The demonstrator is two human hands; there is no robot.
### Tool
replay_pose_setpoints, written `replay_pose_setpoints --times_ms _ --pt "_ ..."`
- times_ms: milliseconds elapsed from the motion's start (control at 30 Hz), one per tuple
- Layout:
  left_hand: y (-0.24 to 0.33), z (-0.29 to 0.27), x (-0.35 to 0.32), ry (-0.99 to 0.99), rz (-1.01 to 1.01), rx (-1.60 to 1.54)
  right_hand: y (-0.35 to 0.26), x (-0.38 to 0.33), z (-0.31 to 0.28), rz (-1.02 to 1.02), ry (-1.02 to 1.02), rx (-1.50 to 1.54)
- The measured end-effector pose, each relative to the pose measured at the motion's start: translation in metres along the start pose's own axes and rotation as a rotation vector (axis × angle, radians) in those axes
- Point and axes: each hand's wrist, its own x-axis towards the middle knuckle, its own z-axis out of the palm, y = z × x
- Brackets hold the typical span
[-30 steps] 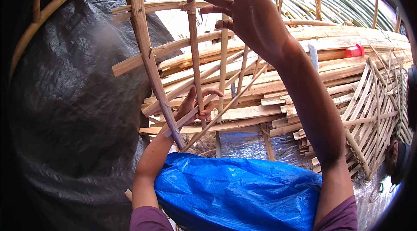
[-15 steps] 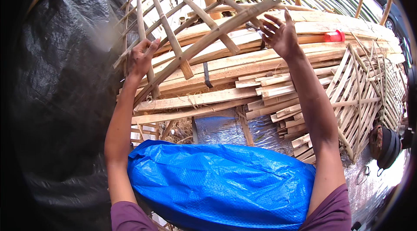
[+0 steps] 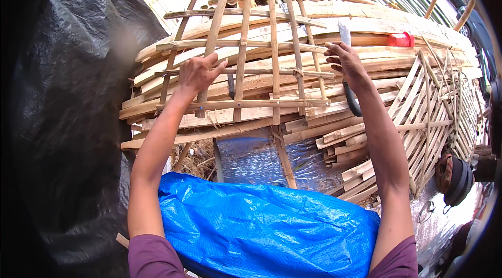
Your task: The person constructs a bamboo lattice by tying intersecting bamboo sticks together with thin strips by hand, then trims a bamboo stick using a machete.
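A bamboo lattice (image 3: pixel 242 63) of long strips crossed by several shorter ones lies tilted over a stack of split bamboo (image 3: pixel 387 24). My left hand (image 3: pixel 197 75) is closed on its left part, fingers bent over a strip and thumb pointing right. At the right ends of the crosspieces is my right hand (image 3: pixel 349 64), its fingers bent but apart. Whether its fingertips touch a crosspiece end, I cannot tell. Behind that hand show a flat grey blade (image 3: pixel 344 35) and a dark curved handle (image 3: pixel 351 101); the hand hides what lies between them.
A blue tarp (image 3: pixel 266 225) bulges close in front of me. Black sheeting (image 3: pixel 78 121) hangs at the left. A red plastic cup (image 3: pixel 401 39) rests on the stack. More crossed bamboo strips (image 3: pixel 429 121) lie at right, near a dark rounded object (image 3: pixel 457 178).
The lattice has turned and come down from a slant to nearly level crosspieces. My left hand has shifted right along with it. The right hand has lowered, its fingers more bent.
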Motion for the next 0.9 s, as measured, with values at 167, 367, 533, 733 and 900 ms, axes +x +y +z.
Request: replay_pose_setpoints --times_ms 167,367,533,733,900 --pt "-0.008 0.034 -0.005 -0.102 -0.114 -0.054 0.021 -0.002 -0.015 0.006 0.009 -0.075" --pt "-0.036 0.072 -0.011 -0.13 -0.249 -0.162 0.035 -0.007 -0.011 0.058 -0.038 -0.096" --pt "-0.038 0.077 -0.013 -0.164 -0.274 -0.233 0.039 -0.015 0.008 0.05 -0.126 -0.172" --pt "-0.055 0.08 -0.02 -0.248 -0.37 -0.355 0.043 -0.031 0.05 0.005 -0.309 -0.264" --pt "-0.076 0.043 -0.035 -0.262 -0.166 -0.167 0.045 -0.038 0.075 -0.036 -0.426 -0.302"
